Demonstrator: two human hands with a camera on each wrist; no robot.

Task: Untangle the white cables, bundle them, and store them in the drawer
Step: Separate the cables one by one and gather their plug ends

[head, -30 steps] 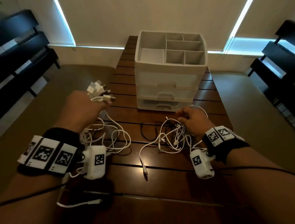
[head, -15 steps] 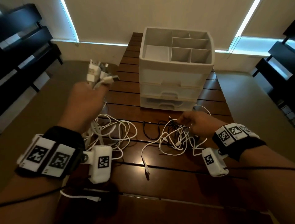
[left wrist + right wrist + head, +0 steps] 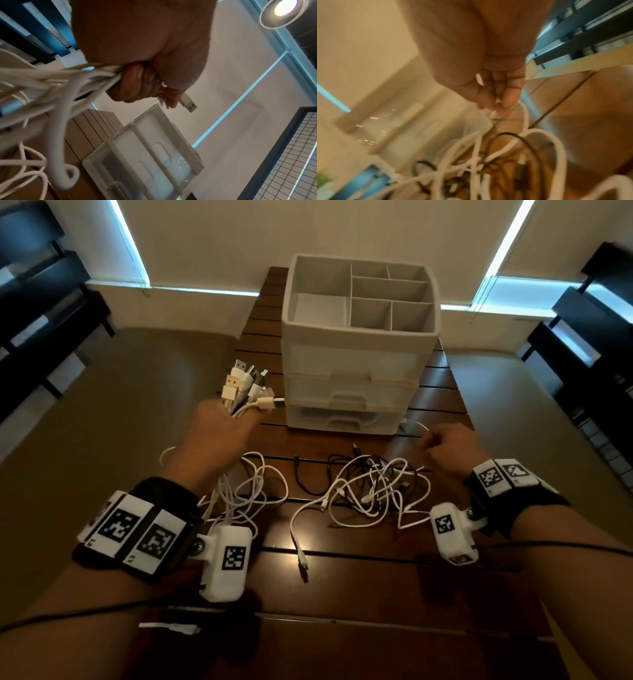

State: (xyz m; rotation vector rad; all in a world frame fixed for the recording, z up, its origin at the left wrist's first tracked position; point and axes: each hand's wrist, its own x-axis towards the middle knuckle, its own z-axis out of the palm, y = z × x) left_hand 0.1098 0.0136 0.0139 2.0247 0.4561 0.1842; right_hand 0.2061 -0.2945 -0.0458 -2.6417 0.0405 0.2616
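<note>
Raised since a moment ago, left hand (image 3: 219, 433) fists the gathered white cables (image 3: 245, 390) beside the drawer unit (image 3: 356, 392), while right hand (image 3: 448, 448) pinches one strand from the table tangle (image 3: 373, 494); best drawn slowly, freeing loops without snagging black leads (image 3: 315, 474).

A dark brown slatted wooden table (image 3: 359, 587) is carrying a white plastic three-drawer organiser (image 3: 359, 378); tangled white cables (image 3: 370, 498) and thin black cables (image 3: 318, 477) are lying just before it.
</note>
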